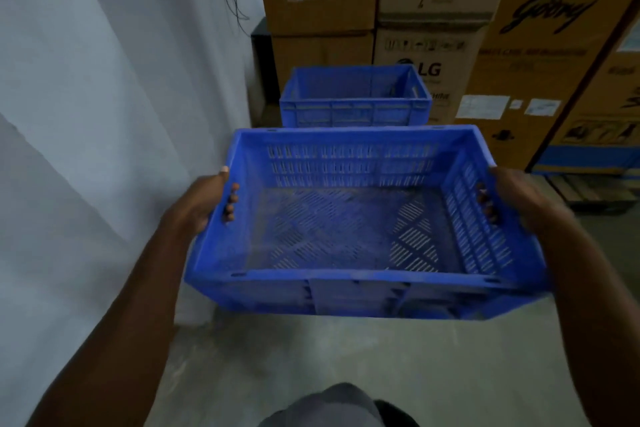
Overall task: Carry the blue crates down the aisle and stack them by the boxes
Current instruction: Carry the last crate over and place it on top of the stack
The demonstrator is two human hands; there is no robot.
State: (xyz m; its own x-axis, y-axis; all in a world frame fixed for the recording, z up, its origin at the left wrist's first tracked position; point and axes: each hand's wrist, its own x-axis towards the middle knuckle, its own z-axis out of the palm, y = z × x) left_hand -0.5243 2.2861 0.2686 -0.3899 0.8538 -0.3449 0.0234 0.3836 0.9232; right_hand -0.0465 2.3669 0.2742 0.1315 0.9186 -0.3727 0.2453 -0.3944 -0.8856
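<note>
We are at the carrying step, near its end, we judge: the blue crate (pixel 349 225) hangs in the air in front of us, empty, level or nearly so, held by its two short ends. Our left hand (pixel 204 204) is closed on the left handle slot, fingertips (pixel 231 199) poking through to the inside, and our right hand (pixel 519 201) is closed the same way on the right slot. Ahead, a second blue crate (pixel 355 97) sits lower down, close against the cardboard boxes (pixel 429 45), with the pale wall (pixel 114 80) running along our left. The held crate is apart from that one, nearer us and higher. The next move, as we read it, calls for stepping forward over the concrete floor (pixel 311 357), lining up the four corners above the waiting crate's rim, and lowering evenly with both hands so the base seats squarely without tipping.
</note>
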